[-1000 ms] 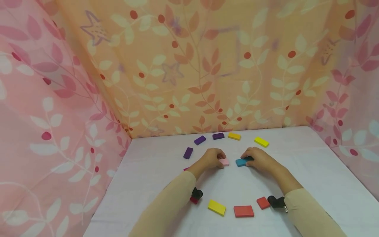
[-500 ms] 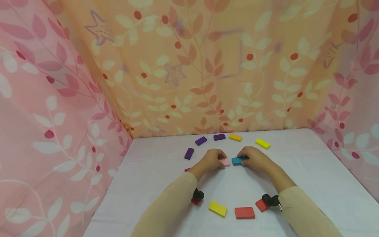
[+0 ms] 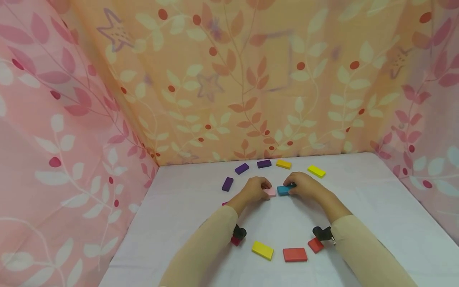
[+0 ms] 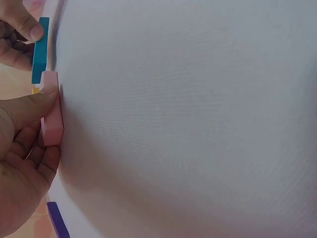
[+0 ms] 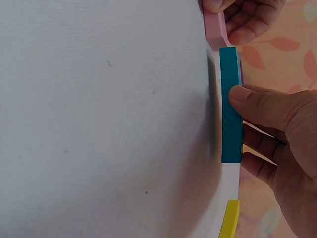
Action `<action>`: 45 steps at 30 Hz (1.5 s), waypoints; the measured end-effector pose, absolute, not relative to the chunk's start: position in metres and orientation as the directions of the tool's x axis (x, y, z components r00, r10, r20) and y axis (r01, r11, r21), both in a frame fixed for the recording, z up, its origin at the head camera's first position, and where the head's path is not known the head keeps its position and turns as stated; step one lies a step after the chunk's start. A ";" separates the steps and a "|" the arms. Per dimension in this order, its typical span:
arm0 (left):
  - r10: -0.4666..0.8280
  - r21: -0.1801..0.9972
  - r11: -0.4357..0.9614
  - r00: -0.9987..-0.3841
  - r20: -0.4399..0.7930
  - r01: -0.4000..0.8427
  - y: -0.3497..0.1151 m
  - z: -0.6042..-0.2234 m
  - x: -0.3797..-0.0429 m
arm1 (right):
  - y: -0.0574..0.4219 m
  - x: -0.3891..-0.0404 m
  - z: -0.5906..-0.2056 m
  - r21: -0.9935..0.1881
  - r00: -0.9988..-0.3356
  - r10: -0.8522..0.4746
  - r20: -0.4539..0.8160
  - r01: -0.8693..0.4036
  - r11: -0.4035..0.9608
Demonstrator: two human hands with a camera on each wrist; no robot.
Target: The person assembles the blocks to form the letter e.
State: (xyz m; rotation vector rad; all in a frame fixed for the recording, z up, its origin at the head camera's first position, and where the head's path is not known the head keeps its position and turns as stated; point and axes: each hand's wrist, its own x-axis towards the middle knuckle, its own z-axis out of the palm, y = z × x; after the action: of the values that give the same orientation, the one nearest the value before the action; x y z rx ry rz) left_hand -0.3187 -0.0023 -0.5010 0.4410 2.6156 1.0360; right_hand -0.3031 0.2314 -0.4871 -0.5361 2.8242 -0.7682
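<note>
In the head view my left hand [image 3: 255, 189] pinches a pink block [image 3: 270, 192] near the middle of the white table. Just right of it, my right hand [image 3: 305, 186] grips a blue block [image 3: 283, 190] by its right part. The two blocks face each other end to end with a narrow gap. The left wrist view shows my thumb on the near long side of the pink block [image 4: 52, 111], fingers behind it. Seen from the right wrist, the blue block [image 5: 231, 106] is held between thumb and fingers, with a shadow on the cloth beside it.
Loose blocks lie in a ring around the hands: purple [image 3: 227, 184], dark purple [image 3: 264, 164], orange-yellow [image 3: 283, 164] and yellow [image 3: 316, 171] behind; yellow [image 3: 263, 250] and red [image 3: 295, 254] in front. Another red block [image 3: 315, 244] lies by the right wrist camera. Patterned curtains [image 3: 229, 79] border the table.
My right hand has moved left with the blue block, narrowing the gap to the pink block. The left hand stays in about the same place, still pinching the pink block.
</note>
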 end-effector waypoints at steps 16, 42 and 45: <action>0.365 0.706 0.690 -0.918 -0.154 0.156 -0.002 -0.500 -0.316 | 0.225 -0.310 -0.495 -0.553 -0.916 -0.393 -0.076 -0.289 0.781; 0.394 0.678 0.708 -0.907 -0.147 0.198 -0.001 -0.499 -0.318 | 0.226 -0.311 -0.498 -0.591 -0.918 -0.383 -0.102 -0.254 0.766; 0.397 0.676 0.709 -0.905 -0.150 0.199 -0.001 -0.499 -0.318 | 0.227 -0.311 -0.498 -0.591 -0.918 -0.380 -0.108 -0.248 0.768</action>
State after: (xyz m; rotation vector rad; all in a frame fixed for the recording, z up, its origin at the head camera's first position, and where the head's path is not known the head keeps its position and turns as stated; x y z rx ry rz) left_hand -0.3179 -0.0006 -0.4993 0.4711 2.6331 0.9938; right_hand -0.3107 0.2271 -0.4980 -0.4945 2.7413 -0.8699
